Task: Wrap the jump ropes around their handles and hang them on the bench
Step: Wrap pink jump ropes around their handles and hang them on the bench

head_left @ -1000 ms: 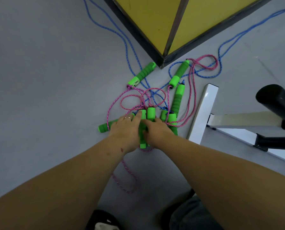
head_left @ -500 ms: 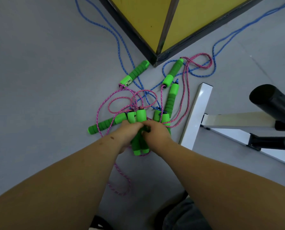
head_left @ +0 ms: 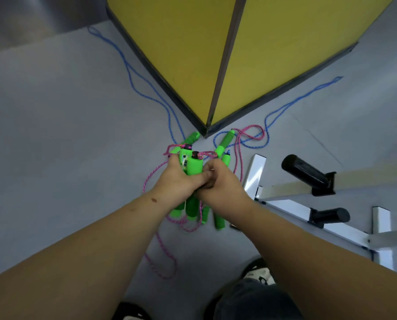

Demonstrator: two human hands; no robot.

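Both hands, left hand (head_left: 176, 181) and right hand (head_left: 220, 183), grip the bunched green handles (head_left: 194, 166) with pink rope (head_left: 162, 255) trailing.

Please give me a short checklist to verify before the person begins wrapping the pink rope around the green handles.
1. Handles gathered in both hands: ok. The left hand and right hand grip the bundle of green handles.
2. Pink rope free of slack: not ok, it trails in loops on the floor.
3. Pink rope separate from blue rope: not ok, they cross near the yellow box.
4. All handles collected: not ok, another handle lies on the floor.
5. Bench frame nearby: ok.
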